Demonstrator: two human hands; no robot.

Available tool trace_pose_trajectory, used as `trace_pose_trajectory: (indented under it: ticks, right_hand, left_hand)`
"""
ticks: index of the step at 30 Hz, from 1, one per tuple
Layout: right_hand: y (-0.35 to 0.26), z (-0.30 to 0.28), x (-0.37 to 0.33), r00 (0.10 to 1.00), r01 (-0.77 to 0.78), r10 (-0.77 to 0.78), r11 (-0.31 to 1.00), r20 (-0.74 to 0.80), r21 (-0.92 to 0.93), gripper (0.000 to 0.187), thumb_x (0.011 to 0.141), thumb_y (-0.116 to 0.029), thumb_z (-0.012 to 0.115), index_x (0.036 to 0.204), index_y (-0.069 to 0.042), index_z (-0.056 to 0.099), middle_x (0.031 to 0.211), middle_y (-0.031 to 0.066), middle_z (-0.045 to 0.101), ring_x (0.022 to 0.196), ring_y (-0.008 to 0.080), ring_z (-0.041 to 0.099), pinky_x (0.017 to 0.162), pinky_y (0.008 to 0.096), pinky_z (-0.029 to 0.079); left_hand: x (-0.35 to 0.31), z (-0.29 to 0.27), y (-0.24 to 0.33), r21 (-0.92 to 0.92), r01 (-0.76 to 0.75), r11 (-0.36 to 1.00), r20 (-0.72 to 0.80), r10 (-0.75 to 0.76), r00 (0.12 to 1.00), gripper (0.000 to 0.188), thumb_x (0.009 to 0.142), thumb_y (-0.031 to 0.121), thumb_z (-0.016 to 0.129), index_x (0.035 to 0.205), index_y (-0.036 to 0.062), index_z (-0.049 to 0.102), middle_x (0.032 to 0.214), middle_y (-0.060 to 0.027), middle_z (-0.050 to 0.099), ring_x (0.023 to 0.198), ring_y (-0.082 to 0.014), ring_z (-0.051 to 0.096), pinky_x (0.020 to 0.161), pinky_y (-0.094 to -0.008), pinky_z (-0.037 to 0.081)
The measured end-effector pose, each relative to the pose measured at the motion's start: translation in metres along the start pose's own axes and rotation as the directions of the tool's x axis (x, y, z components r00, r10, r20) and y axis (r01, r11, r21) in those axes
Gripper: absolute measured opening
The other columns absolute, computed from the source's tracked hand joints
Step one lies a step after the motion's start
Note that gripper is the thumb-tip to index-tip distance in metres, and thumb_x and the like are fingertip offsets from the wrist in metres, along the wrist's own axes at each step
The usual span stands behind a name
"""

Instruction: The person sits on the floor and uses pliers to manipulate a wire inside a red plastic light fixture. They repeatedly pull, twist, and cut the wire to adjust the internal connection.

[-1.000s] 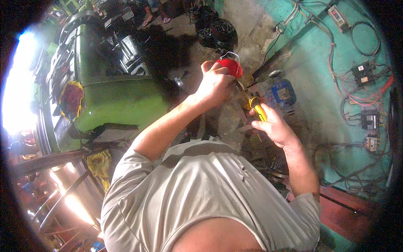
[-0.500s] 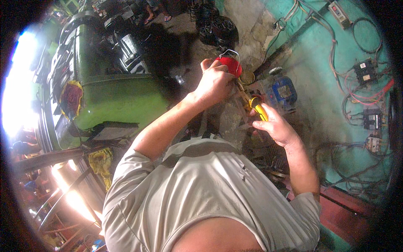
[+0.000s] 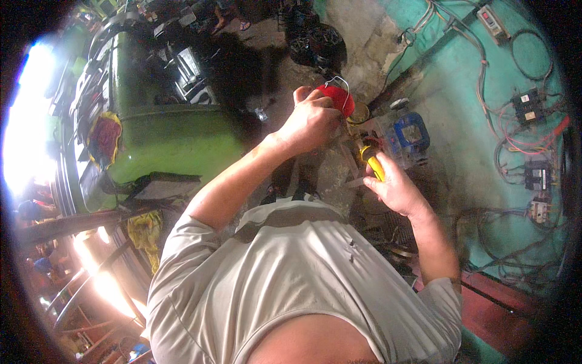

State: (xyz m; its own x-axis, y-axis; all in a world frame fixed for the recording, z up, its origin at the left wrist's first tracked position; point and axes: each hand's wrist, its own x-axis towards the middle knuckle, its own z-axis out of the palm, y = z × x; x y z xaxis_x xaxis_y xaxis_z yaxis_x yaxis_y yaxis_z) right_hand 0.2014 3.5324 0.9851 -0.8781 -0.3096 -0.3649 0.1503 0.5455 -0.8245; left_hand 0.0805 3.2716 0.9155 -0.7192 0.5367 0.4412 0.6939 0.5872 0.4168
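My left hand point(image 3: 315, 120) is closed on a round red object point(image 3: 337, 101) with a thin bent wire loop point(image 3: 339, 83) at its far edge. The fingers curl over its left side and hide part of it. Lower and to the right, my right hand point(image 3: 397, 187) grips a hand tool with a yellow handle point(image 3: 372, 162). The thumb lies along the near side of the handle. The tool slants up and left toward the red object; its far end is too blurred to name, and I cannot tell whether the two touch.
A large green machine point(image 3: 176, 136) stands to my left, with a red and yellow cloth point(image 3: 105, 139) on it. A blue and clear container point(image 3: 412, 131) sits right of my hands. Switches and cables point(image 3: 528, 106) run along the green wall. Another person's feet point(image 3: 244, 25) show at the far end.
The red object and my left hand have shifted slightly to the right and nearer. My right hand has moved a little nearer with the yellow-handled tool, which stands slightly steeper.
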Motion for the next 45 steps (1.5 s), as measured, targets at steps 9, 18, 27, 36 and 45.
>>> trace_pose_trajectory:
  ticks: [9,18,27,36,45]
  right_hand:
    - [-0.003,0.014,-0.004,0.980,0.118,-0.155,0.959,-0.129,-0.256,0.031,0.092,-0.001,0.072,0.119,0.001,0.055,0.101,0.0196,0.063,0.097,0.0355,0.064,0.091,0.0424,0.053]
    - [-0.005,0.018,-0.001,0.908,0.272,-0.378,0.860,-0.181,-0.433,0.057,0.080,0.011,0.062,0.136,0.003,0.053,0.125,0.0316,0.061,0.121,0.0527,0.059,0.105,0.0513,0.050]
    - [0.040,-0.002,0.014,0.994,0.088,-0.104,0.911,0.016,0.403,0.041,0.093,-0.003,0.069,0.133,-0.003,0.061,0.126,0.0059,0.069,0.120,0.0170,0.061,0.108,0.0363,0.046]
    - [0.022,0.004,0.000,0.967,-0.219,0.028,0.588,0.251,0.779,0.034,0.087,-0.011,0.076,0.120,-0.005,0.068,0.118,0.0036,0.067,0.116,0.0174,0.061,0.108,0.0334,0.043]
    - [0.027,0.008,0.001,0.988,-0.132,0.020,0.644,0.156,0.753,0.032,0.093,-0.005,0.071,0.123,-0.001,0.060,0.129,0.0193,0.066,0.108,0.0333,0.073,0.089,0.0504,0.064]
  left_hand:
    - [0.002,-0.006,0.002,-0.183,0.015,0.983,-0.030,-0.021,0.999,0.022,0.078,0.024,0.083,0.097,0.0155,0.079,0.102,-0.0068,0.074,0.117,-0.0299,0.065,0.108,-0.0555,0.039]
    - [0.012,-0.034,0.018,-0.194,-0.017,0.981,-0.063,0.005,0.998,0.018,0.084,0.015,0.076,0.102,0.0097,0.077,0.107,-0.0102,0.074,0.114,-0.0345,0.068,0.106,-0.0530,0.044]
    - [0.010,0.001,-0.001,-0.239,0.134,0.962,-0.050,-0.149,0.988,0.025,0.087,0.024,0.078,0.109,0.0144,0.081,0.105,-0.0085,0.076,0.114,-0.0318,0.068,0.112,-0.0543,0.039]
    - [0.007,0.013,0.013,-0.230,0.247,0.941,-0.096,-0.274,0.957,0.022,0.087,0.022,0.078,0.107,0.0147,0.082,0.104,-0.0078,0.075,0.115,-0.0308,0.067,0.112,-0.0533,0.037]
    - [0.004,0.011,0.025,-0.095,0.196,0.976,-0.179,-0.211,0.961,0.028,0.081,0.023,0.083,0.107,0.0143,0.082,0.109,-0.0056,0.075,0.121,-0.0320,0.065,0.110,-0.0542,0.039]
